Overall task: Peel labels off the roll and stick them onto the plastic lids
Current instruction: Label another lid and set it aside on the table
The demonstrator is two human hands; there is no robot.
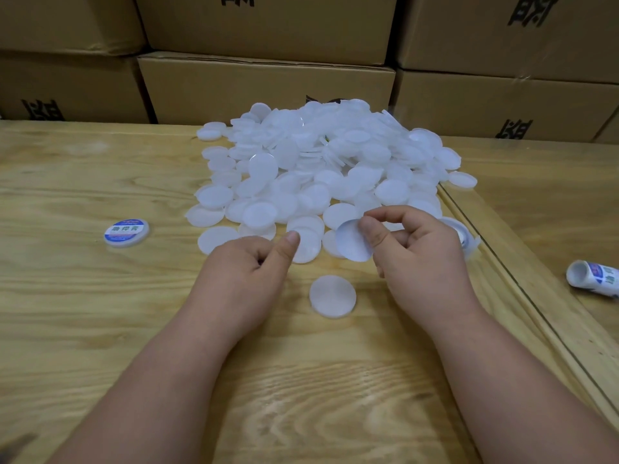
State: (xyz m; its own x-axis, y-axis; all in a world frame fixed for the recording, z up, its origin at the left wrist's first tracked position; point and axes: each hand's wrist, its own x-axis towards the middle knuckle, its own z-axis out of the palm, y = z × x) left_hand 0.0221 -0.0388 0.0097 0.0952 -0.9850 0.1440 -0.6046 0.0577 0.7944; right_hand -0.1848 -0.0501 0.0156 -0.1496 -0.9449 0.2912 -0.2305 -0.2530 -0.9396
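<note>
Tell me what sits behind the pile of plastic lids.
Behind the pile of plastic lids stand stacked cardboard boxes with black print. A dark mark on the box just behind the pile is mostly covered by lids, so it cannot be read.

stacked cardboard boxes (264,85) (black print) behind wooden table (83,313)
</note>
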